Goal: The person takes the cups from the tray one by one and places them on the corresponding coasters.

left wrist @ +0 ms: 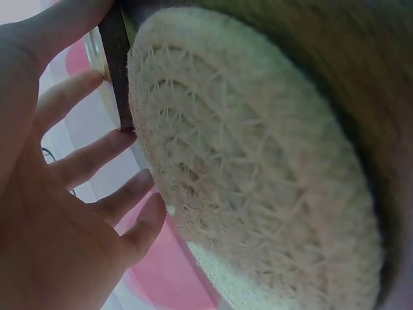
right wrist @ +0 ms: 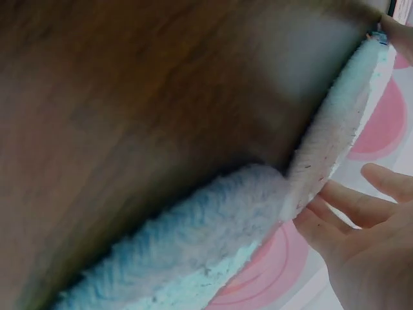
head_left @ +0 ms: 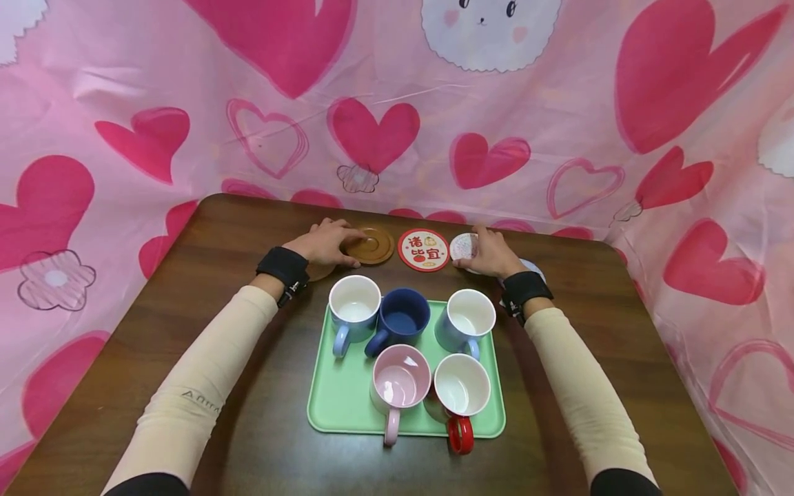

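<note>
My left hand (head_left: 325, 242) grips the left side of a brown wooden coaster (head_left: 374, 246), its thumb and index finger at the rim. Under that wrist lies a round woven coaster (left wrist: 251, 161), mostly hidden in the head view. With thumb and fingers at opposite edges, my right hand (head_left: 491, 255) holds a white speckled coaster (head_left: 462, 245). Beside it, partly beneath the right wrist, is a bluish-white woven coaster (right wrist: 193, 239). A red-rimmed round coaster (head_left: 423, 250) with printed characters sits between the two hands.
Nearer me, a green tray (head_left: 341, 406) carries several mugs: two light blue, a dark blue mug (head_left: 403, 315), a pink mug (head_left: 401, 377) and a red mug (head_left: 461, 386). Pink heart-patterned cloth (head_left: 372, 138) hangs behind the wooden table (head_left: 267, 427).
</note>
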The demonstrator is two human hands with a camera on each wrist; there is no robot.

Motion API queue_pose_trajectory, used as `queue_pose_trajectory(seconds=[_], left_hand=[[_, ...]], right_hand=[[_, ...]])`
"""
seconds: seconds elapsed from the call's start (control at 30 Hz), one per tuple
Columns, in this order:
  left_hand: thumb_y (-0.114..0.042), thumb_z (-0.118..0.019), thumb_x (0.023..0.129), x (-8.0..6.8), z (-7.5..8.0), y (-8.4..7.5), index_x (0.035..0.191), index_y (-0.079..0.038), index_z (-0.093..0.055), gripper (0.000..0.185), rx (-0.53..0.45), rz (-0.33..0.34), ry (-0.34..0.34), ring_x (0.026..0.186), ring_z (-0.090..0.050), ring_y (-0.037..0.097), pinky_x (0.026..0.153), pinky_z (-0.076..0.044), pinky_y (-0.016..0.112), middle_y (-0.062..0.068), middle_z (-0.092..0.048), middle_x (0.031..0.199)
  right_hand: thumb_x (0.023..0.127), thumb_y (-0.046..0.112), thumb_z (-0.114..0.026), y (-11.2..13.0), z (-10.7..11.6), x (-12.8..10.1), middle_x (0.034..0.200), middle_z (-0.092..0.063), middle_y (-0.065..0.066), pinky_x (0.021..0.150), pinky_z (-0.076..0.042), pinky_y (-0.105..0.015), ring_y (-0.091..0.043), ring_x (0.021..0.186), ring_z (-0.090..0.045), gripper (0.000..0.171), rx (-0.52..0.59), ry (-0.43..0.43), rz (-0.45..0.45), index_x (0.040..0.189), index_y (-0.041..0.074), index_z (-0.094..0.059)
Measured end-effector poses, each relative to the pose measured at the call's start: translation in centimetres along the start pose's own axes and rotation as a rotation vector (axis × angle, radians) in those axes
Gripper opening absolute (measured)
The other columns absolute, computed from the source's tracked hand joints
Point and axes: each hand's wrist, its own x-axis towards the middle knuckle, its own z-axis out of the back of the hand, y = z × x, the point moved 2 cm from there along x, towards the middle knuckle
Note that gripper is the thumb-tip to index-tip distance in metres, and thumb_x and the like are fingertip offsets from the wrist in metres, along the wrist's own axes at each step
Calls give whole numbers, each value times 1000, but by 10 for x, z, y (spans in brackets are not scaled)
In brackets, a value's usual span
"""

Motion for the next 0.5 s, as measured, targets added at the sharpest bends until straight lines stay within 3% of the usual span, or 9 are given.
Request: queue_pose_trajectory(seconds=[0.13, 0.27, 0.37, 0.5], left_hand=[[-45, -77, 80, -2, 2, -1, 142, -22, -52, 71, -12, 1, 2, 125, -35, 41, 96, -29, 63, 15, -45, 140], [-47, -78, 78, -9, 6, 0, 149, -21, -42, 83, -41, 46, 21, 130, -28, 43, 99, -23, 64, 17, -38, 145], [-50, -79, 75, -25, 11, 4, 153, -19, -31, 97, -65, 113, 47, 134, -19, 48, 100, -18, 67, 21, -28, 149], [-52, -81, 72, -52, 17, 16, 154, -12, -25, 107, -75, 186, 67, 132, -21, 53, 100, -17, 71, 27, -25, 148]], right_hand=[[70, 44, -84, -3, -2, 1, 123, -54, -27, 97, -39, -56, -46, 117, -45, 90, 17, -10, 1, 133, -2, -40], [70, 43, -86, -9, 2, -2, 128, -52, -25, 100, -36, -57, -45, 121, -45, 92, 86, -48, 49, 138, 0, -40], [70, 46, -85, -15, 13, -16, 137, -45, -26, 104, -30, -60, -48, 127, -39, 100, 106, -49, 42, 144, 0, -35], [72, 57, -78, -32, 25, -43, 143, -31, -35, 105, -21, -67, -57, 130, -27, 117, 3, 51, -87, 148, -8, -19]])
